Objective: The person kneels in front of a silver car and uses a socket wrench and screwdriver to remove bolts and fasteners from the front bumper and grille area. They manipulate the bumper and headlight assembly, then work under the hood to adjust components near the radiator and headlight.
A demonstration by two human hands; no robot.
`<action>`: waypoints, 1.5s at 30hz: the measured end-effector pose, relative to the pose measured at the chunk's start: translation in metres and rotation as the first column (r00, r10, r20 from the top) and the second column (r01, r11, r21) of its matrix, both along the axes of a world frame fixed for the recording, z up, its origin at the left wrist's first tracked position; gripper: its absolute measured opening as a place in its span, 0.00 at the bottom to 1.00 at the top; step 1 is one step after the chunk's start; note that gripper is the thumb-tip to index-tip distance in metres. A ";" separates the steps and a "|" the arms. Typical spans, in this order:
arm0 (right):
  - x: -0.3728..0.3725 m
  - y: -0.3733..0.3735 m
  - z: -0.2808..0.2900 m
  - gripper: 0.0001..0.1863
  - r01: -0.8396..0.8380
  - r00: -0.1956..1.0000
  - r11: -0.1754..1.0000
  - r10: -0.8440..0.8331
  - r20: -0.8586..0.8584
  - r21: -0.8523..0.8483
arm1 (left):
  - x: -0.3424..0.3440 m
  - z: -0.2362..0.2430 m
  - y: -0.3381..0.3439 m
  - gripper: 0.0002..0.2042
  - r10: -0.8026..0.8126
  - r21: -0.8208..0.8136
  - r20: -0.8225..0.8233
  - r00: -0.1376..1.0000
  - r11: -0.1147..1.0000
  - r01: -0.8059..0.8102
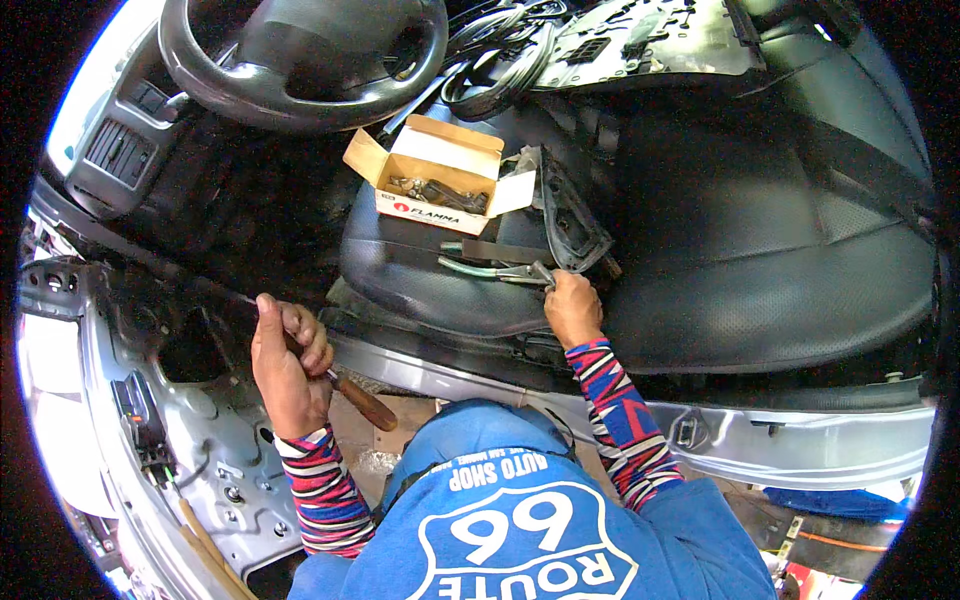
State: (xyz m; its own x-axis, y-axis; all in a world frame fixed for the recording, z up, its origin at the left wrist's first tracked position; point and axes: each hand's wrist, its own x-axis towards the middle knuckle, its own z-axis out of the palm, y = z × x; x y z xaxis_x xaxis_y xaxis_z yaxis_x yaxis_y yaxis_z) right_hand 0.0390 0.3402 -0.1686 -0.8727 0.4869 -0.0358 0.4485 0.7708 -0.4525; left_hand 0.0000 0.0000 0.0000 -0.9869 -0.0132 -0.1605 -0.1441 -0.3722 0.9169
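My left hand is closed around the shaft of a screwdriver, whose brown handle sticks out below my fingers, beside the open car door. Over the front edge of the black seat, my right hand has its fingers closed on the head end of pliers with pale green handles. Those handles point left across the seat; my fingers partly hide the jaws. Just beyond the pliers lies a dark flat strip. Behind my right hand rests a black triangular trim piece.
An open cardboard box of small dark metal parts sits on the seat. Coiled black cables and a perforated metal panel lie farther back. The steering wheel is at upper left; the stripped door stands at left.
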 end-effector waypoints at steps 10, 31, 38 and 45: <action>0.025 -0.014 0.037 0.09 -0.256 0.943 0.966 0.257 -0.213 0.034 | 0.001 -0.033 -0.017 0.17 -0.335 0.441 0.340 0.879 0.882 0.166; 0.069 -0.104 0.068 0.15 -0.211 0.925 -0.078 -0.337 -0.173 -0.974 | 0.079 -0.190 -0.033 0.13 -0.286 0.337 0.694 0.660 0.940 0.052; 0.047 -0.127 0.065 0.17 0.004 1.000 -0.040 0.018 0.003 -0.999 | 0.172 -0.197 -0.071 0.08 -0.060 0.091 0.722 0.689 0.996 -0.009; 0.065 -0.154 0.050 0.21 0.071 0.932 -0.104 0.360 0.029 -0.992 | 0.304 -0.131 -0.058 0.14 0.403 -0.543 0.567 0.718 0.838 -0.042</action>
